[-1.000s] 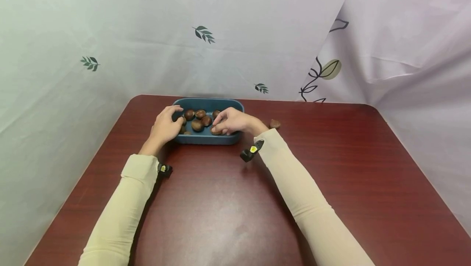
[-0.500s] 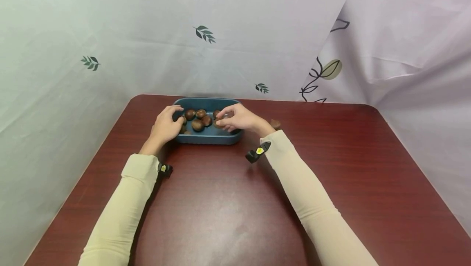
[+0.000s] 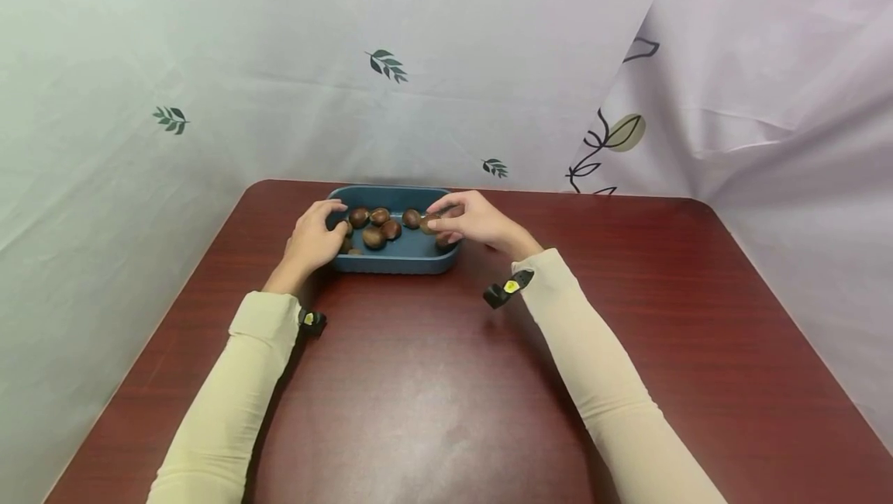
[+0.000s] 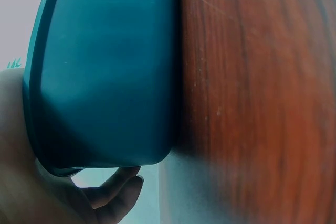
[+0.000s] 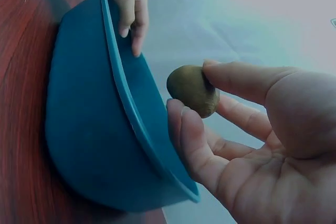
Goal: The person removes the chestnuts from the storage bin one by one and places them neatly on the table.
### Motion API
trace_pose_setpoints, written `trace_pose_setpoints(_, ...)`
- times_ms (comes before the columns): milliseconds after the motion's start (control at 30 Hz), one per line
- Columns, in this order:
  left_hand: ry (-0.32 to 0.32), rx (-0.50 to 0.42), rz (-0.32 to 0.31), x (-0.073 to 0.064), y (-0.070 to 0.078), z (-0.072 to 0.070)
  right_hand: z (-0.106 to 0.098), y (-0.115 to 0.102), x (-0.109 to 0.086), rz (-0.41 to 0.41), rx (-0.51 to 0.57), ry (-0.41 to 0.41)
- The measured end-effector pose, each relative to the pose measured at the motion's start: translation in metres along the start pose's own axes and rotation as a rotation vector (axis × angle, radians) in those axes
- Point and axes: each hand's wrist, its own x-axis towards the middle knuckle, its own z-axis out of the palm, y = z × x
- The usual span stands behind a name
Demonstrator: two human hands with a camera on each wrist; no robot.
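R hand [image 3: 480,222] shifted right w/ a chestnut [image 5: 190,88] pinched, so it was lifted, unreleased; L hand [image 3: 312,239] gripped the tray [image 3: 394,264] tbh.

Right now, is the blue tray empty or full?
Neither: several brown chestnuts lie in the blue tray, but its bare bottom shows between them.

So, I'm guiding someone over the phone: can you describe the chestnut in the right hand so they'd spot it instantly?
At the far side of the reddish-brown table sits a blue tray. At its right end, find the right hand. The chestnut is pinched between thumb and fingers, while its neighbours lie in the tray.
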Motion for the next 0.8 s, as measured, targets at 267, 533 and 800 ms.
trace_pose_setpoints(267, -0.001, 0.004, 0.006, 0.001, 0.000, 0.001, -0.018, 0.008, -0.014, -0.011, -0.008, 0.075)
trace_pose_setpoints(533, 0.006, 0.008, 0.014, 0.001, -0.002, 0.001, -0.035, 0.019, -0.026, 0.035, -0.026, 0.138)
trace_pose_setpoints(800, 0.001, 0.002, 0.013, 0.002, -0.002, 0.001, -0.051, 0.029, -0.037, 0.030, -0.029, 0.163)
